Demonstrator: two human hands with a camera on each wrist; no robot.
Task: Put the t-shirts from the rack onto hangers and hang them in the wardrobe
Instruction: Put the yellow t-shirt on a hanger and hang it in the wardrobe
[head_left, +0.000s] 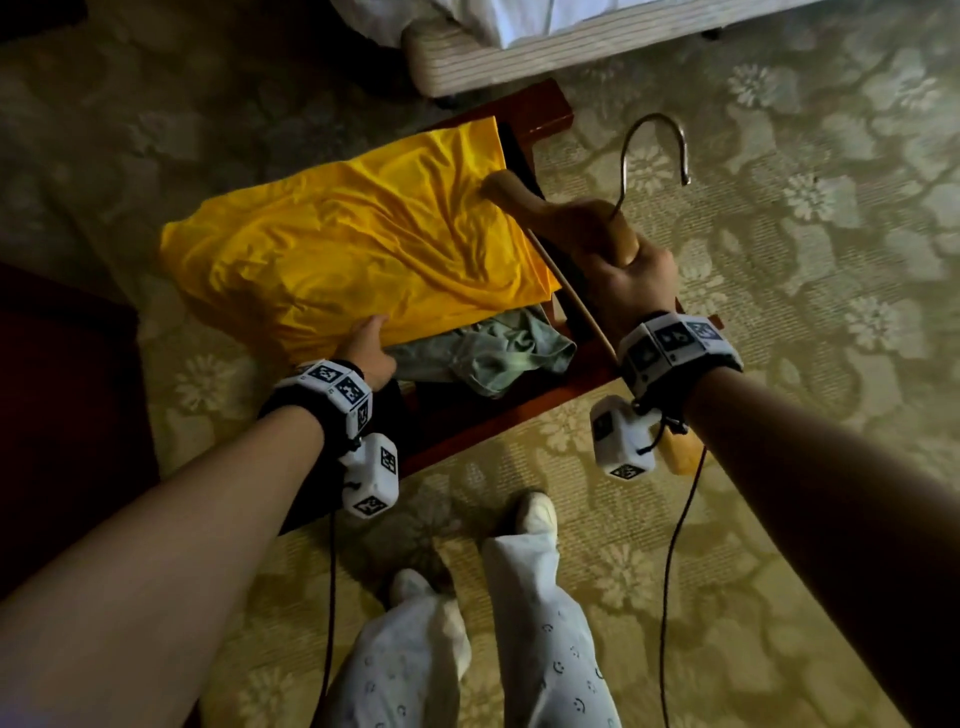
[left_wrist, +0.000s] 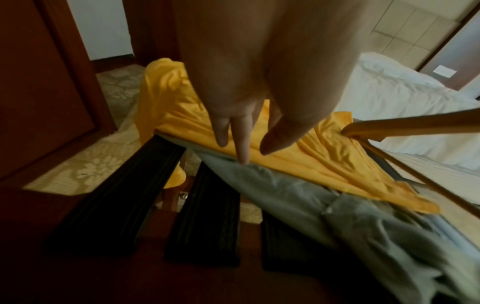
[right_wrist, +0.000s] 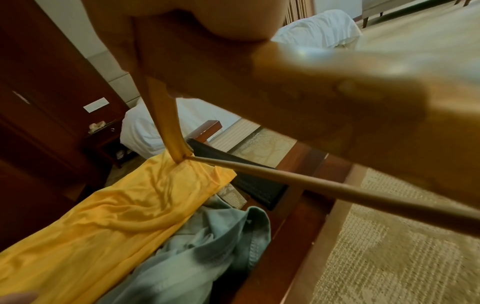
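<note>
A yellow t-shirt (head_left: 353, 244) lies spread over the luggage rack (head_left: 498, 415), with a crumpled grey-green t-shirt (head_left: 498, 353) at its near right. My left hand (head_left: 371, 343) reaches to the yellow shirt's near edge. In the left wrist view its fingers (left_wrist: 242, 148) are straight, and one tip touches the hem where the yellow t-shirt (left_wrist: 311, 152) meets the grey-green t-shirt (left_wrist: 337, 216). My right hand (head_left: 623, 270) grips a wooden hanger (head_left: 566, 213) at its middle, metal hook (head_left: 654, 145) pointing away. One hanger (right_wrist: 311, 185) tip rests on the yellow t-shirt (right_wrist: 116, 216).
The rack has a red-brown wooden frame and black straps (left_wrist: 116, 195). A bed (head_left: 519, 52) with white bedding stands just beyond it. Dark wooden panelling (left_wrist: 39, 82) is at the left. Patterned carpet (head_left: 805, 234) surrounds the rack. My feet in white slippers (head_left: 535, 514) stand close to its near side.
</note>
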